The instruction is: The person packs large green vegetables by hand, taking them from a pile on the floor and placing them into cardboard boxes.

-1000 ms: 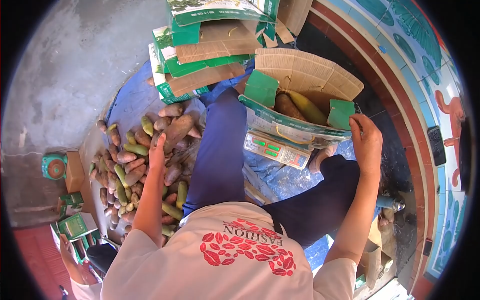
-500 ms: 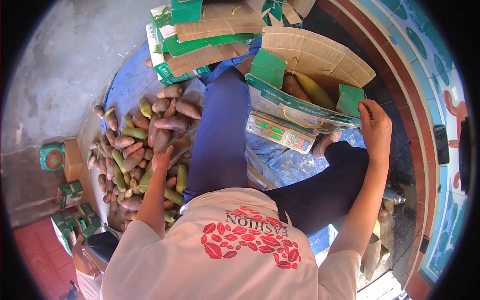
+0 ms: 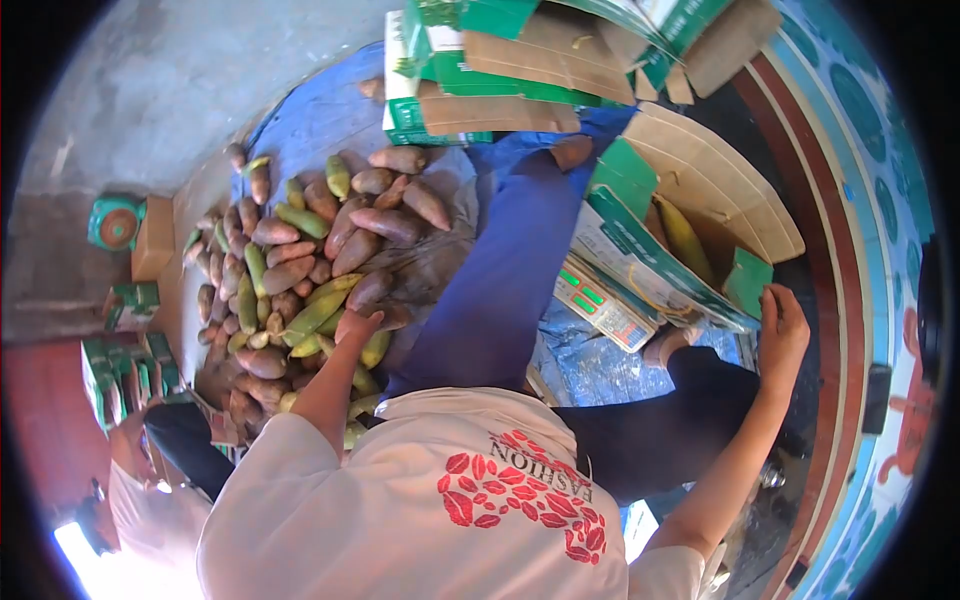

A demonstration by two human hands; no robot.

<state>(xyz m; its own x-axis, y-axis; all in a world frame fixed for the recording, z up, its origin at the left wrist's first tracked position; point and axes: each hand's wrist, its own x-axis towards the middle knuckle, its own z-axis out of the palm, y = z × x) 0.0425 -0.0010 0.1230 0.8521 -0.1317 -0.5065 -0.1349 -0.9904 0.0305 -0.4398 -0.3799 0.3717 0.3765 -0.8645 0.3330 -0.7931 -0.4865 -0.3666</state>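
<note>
My left hand (image 3: 358, 326) grips a reddish-brown tuber (image 3: 370, 291) at the near right side of a large pile of reddish and green tubers (image 3: 290, 272). On the right, my right hand (image 3: 784, 318) has bent fingers pinched at the green end flap (image 3: 748, 283) of an open cardboard box (image 3: 720, 170). Inside that box lies a yellow-green tuber (image 3: 683, 235); the rest of its inside is in shadow. The box stands on a scale (image 3: 603, 305) with lit green displays, between my legs.
Stacked flattened green and brown cartons (image 3: 520, 75) lie beyond my left leg. A blue sheet (image 3: 315, 115) covers the floor. A small green device (image 3: 115, 224) and a carton (image 3: 153, 240) stand far left. Another person's arm (image 3: 127, 437) shows at lower left, near more green boxes (image 3: 105, 375).
The view has turned, shifting the box, scale and pile within it. The brown tuber seen in the box before no longer shows. Both hands keep roughly their places beside the pile and the flap.
</note>
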